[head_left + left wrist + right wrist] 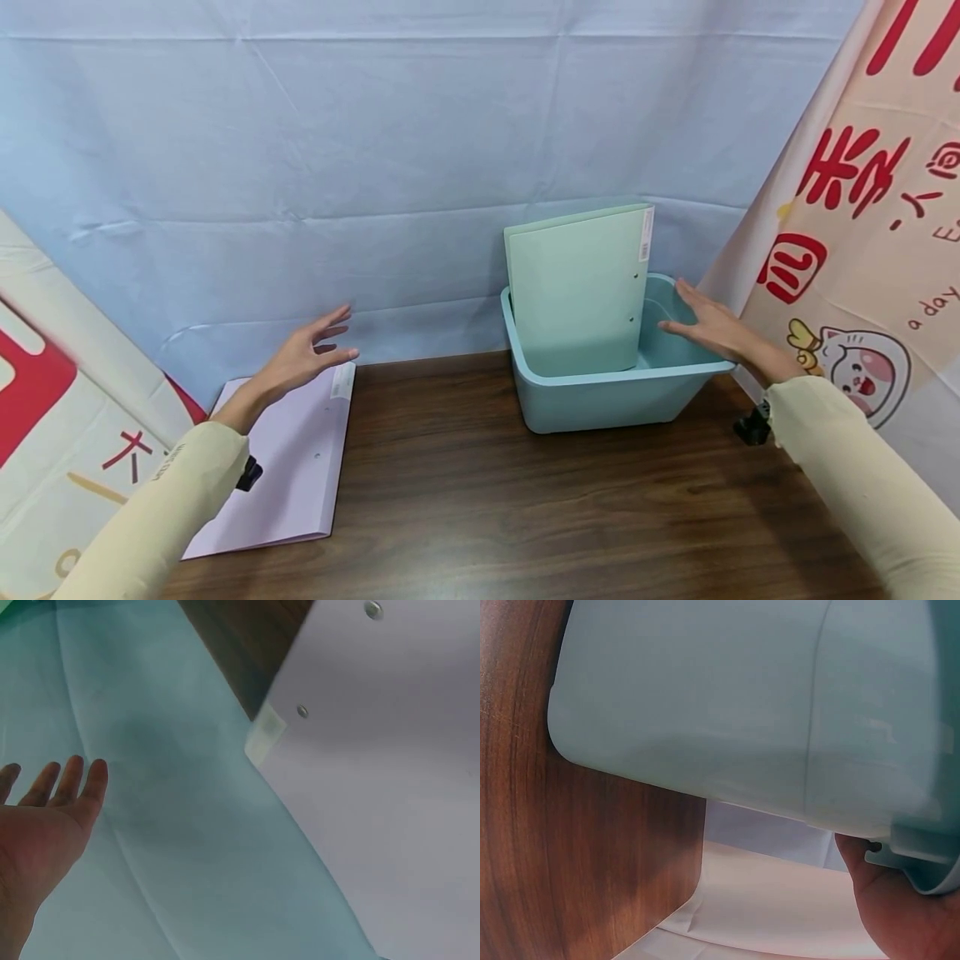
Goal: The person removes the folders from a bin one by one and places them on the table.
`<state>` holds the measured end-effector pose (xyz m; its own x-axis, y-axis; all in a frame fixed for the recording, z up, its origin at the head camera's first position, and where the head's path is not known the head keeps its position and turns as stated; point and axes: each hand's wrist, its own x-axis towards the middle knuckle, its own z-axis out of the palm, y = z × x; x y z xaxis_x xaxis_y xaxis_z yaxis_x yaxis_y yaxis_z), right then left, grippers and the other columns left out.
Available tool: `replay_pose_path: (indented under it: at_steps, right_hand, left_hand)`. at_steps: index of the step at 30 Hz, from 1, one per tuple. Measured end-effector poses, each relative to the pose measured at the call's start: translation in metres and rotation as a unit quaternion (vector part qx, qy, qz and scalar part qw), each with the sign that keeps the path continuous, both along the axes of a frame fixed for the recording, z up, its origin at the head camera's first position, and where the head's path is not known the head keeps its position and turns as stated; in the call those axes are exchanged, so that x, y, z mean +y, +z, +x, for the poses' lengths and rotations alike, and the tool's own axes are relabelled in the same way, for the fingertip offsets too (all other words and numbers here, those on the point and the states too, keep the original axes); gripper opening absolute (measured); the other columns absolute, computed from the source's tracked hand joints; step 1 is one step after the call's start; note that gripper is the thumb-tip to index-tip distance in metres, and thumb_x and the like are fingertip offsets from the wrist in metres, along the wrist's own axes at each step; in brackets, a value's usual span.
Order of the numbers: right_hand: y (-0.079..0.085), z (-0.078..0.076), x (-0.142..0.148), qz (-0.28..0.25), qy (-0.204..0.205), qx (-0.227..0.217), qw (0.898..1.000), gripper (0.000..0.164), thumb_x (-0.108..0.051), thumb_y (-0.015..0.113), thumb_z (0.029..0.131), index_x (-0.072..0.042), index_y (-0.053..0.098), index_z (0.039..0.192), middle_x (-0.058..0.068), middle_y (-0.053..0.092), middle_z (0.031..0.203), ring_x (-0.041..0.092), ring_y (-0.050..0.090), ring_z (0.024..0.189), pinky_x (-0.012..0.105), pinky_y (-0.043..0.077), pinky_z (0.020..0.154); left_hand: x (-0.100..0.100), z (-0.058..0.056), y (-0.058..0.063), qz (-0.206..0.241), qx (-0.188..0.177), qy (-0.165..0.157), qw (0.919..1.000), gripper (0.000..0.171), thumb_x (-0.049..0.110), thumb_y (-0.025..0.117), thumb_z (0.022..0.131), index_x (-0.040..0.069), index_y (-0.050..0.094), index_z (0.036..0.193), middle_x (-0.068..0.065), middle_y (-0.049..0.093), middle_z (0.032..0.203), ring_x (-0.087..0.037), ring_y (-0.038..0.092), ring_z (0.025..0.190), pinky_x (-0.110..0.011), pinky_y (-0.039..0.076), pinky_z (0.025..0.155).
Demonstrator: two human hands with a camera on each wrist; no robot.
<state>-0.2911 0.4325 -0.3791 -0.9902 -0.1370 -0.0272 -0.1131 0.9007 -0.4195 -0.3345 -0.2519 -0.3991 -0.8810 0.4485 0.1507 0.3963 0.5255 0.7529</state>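
A lilac folder [300,467] lies flat on the table at the left, with metal rivets and a white label along its edge. Over its far end hovers my left hand [300,358], fingers loosely extended and holding nothing; the left wrist view has this hand [45,840] apart from the folder [375,787]. A pale green folder [577,292] stands upright, leaning a little, inside a teal plastic basin [607,404]. At the basin's right rim is my right hand [712,325], its fingers spread loosely over the opening. The rim partly hides this hand [900,915] in the right wrist view.
A dark wooden table [435,475] carries these things. Pale blue cloth [375,167] hangs behind it. Printed cloths hang at the left and at the right [847,250], the right one close to the basin.
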Motion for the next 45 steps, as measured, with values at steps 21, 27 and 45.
replay_pose_path:
  at_steps: [21, 27, 45]
  right_hand:
    - [-0.001, 0.001, 0.000, -0.003, 0.002, 0.001, 1.000, 0.104, -0.049, 0.061, 0.104, 0.000, -0.007, 0.167, 0.029, -0.007, 0.173, 0.060, 0.005, 0.155, 0.084, 0.010, 0.116]
    - [0.000, 0.002, 0.000, -0.007, 0.001, 0.001, 1.000, 0.104, -0.049, 0.060, 0.104, 0.000, -0.006, 0.167, 0.029, -0.007, 0.173, 0.060, 0.005, 0.155, 0.084, 0.008, 0.116]
    - [-0.002, 0.001, 0.002, -0.012, 0.006, 0.009, 1.000, 0.104, -0.051, 0.060, 0.105, 0.000, -0.006, 0.167, 0.029, -0.006, 0.173, 0.061, 0.005, 0.155, 0.085, 0.007, 0.115]
  left_hand:
    - [0.046, 0.001, 0.002, 0.045, -0.003, -0.044, 0.9980, 0.086, 0.030, 0.077, 0.100, 0.019, 0.029, 0.170, -0.013, 0.036, 0.170, -0.041, 0.042, 0.151, -0.063, 0.036, 0.121]
    - [0.056, 0.002, 0.003, 0.053, -0.003, -0.050, 0.9973, 0.085, 0.027, 0.077, 0.100, 0.019, 0.029, 0.169, -0.011, 0.036, 0.171, -0.036, 0.041, 0.153, -0.061, 0.035, 0.122]
    - [0.093, -0.001, 0.009, 0.101, -0.006, -0.079, 0.9917, 0.087, 0.025, 0.076, 0.101, 0.017, 0.024, 0.170, -0.015, 0.034, 0.171, -0.034, 0.040, 0.154, -0.057, 0.036, 0.123]
